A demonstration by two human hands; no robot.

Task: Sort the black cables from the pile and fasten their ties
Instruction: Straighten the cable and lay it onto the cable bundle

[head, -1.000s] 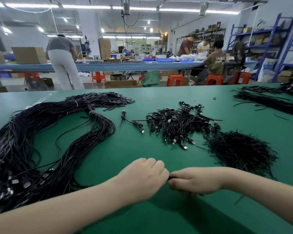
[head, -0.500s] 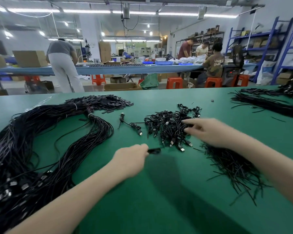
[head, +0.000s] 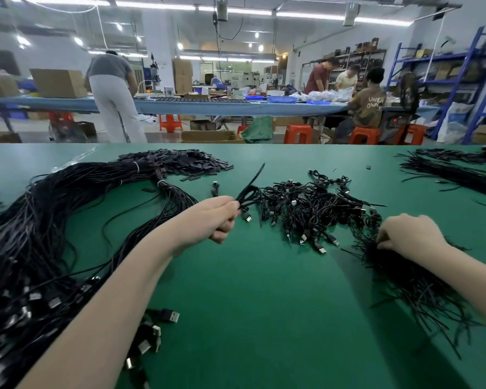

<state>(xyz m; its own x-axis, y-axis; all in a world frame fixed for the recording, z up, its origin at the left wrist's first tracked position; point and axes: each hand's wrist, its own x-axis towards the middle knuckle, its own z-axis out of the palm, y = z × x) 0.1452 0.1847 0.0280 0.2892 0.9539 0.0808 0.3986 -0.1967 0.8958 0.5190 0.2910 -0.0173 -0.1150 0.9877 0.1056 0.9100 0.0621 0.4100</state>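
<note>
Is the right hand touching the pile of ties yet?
Touching. The head view shows the right hand resting on the pile of ties, its fingers curled into the black strands.

coiled cable [head: 249, 195]: small black loop bundle with a USB plug dangling below and a tie tail sticking up-right, held off the bench just left of the finished pile

finished pile [head: 314, 209]: heap of little tied black cables, silver USB plugs poking out the near side, mid-bench

loose cables [head: 68, 220]: big sweep of long black cables along the left edge, bunched with white bands toward the far side, plugs piled at the near-left corner

ties [head: 410, 279]: messy heap of thin black strips near the right edge
</note>
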